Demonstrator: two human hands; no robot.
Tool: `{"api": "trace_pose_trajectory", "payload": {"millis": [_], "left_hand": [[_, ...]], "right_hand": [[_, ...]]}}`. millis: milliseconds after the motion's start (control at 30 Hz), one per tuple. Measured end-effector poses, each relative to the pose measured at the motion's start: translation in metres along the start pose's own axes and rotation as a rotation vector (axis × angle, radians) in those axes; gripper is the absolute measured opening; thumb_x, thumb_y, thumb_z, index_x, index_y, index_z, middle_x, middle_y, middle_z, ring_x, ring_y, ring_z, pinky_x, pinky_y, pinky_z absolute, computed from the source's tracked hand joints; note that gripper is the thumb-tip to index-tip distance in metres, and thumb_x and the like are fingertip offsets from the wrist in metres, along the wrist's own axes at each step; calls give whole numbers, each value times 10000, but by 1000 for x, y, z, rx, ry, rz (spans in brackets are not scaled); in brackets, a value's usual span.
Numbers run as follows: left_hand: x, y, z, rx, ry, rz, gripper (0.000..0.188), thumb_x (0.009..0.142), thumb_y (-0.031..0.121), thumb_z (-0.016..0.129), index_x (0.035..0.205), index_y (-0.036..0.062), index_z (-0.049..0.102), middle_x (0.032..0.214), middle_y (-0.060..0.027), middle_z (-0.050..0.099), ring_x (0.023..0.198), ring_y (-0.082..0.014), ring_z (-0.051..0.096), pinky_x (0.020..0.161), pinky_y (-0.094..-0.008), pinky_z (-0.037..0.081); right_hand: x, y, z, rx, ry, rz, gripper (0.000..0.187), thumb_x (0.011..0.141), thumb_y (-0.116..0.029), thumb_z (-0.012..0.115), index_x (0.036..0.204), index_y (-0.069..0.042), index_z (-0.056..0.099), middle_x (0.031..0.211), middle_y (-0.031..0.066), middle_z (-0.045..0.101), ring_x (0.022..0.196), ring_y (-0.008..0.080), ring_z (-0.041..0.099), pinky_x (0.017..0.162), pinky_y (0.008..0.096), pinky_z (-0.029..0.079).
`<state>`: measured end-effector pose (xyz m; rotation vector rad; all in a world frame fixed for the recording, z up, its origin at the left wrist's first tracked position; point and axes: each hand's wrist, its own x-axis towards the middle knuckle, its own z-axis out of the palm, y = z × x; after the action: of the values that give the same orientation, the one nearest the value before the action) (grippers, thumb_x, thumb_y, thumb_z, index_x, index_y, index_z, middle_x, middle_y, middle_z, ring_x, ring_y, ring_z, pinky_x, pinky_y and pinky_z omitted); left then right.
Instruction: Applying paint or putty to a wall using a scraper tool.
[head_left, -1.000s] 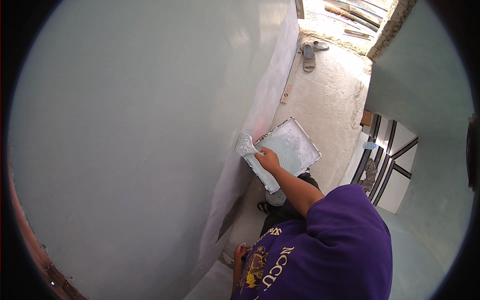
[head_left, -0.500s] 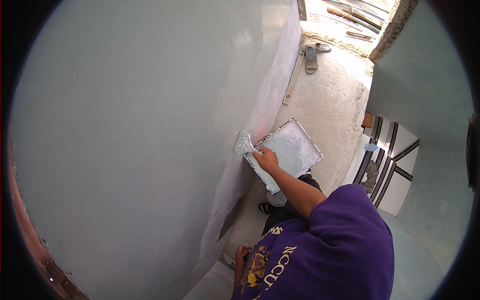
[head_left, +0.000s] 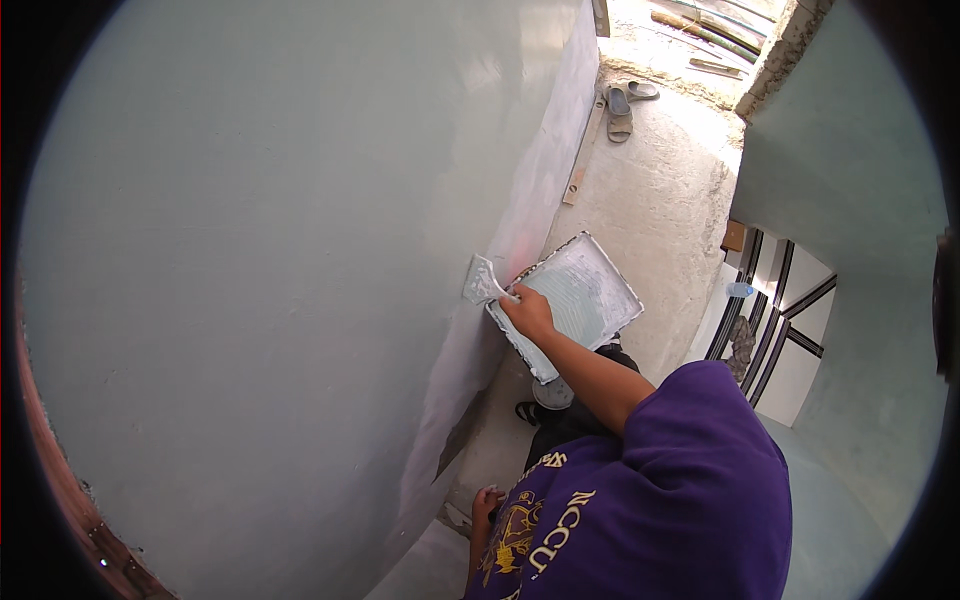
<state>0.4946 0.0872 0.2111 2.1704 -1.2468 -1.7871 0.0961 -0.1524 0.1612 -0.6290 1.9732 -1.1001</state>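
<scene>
My right hand (head_left: 527, 310) is closed round the handle of a wide, paint-coated paintbrush (head_left: 481, 280). The brush head lies against the grey-green wall (head_left: 300, 260), just above its pale, whitish lower band (head_left: 450, 370). Below that hand, a paint tray (head_left: 612, 275) smeared with pale green and white paint rests over a round bucket (head_left: 552, 393), mostly hidden. My left hand (head_left: 487, 502) hangs low beside my purple shirt with its fingers curled; a small dark patch shows at it, and what it holds, if anything, is unclear.
Sandals (head_left: 620, 115) lie on the concrete floor (head_left: 650, 170) near the bright opening. A long straight strip (head_left: 578, 175) runs along the wall's foot. To the right are black-and-white striped panels (head_left: 790, 330), a plastic bottle (head_left: 739, 290) and a brown block (head_left: 734, 236).
My right hand and the paintbrush have shifted slightly up and left along the wall. The left hand stays low at my side.
</scene>
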Motion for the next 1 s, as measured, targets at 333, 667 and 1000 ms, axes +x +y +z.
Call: {"api": "trace_pose_trajectory", "payload": {"millis": [333, 667, 1000], "left_hand": [[14, -33, -2, 64, -57, 75, 317, 920, 231, 523, 1141, 4, 502, 938, -133, 646, 743, -198, 639, 635, -290, 514], [1, 3, 17, -3, 38, -101, 301, 921, 241, 515, 1139, 33, 509, 935, -104, 650, 719, -164, 619, 620, -275, 498], [-4, 12, 8, 118, 27, -81, 300, 920, 238, 509, 1152, 48, 507, 945, -92, 652, 726, -168, 616, 592, -279, 487]], "right_hand": [[-2, 33, -5, -71, -6, 21, 320, 768, -348, 620, 900, -56, 632, 834, 182, 645, 798, 352, 621, 695, 401, 480], [-37, 19, -8, 88, -208, -86, 304, 782, -352, 629, 893, -69, 622, 756, 171, 625, 728, 327, 617, 670, 377, 472], [-54, 14, 30, 77, -168, 21, 302, 805, -355, 581, 954, -92, 602, 850, 202, 638, 821, 384, 608, 737, 438, 471]]}}
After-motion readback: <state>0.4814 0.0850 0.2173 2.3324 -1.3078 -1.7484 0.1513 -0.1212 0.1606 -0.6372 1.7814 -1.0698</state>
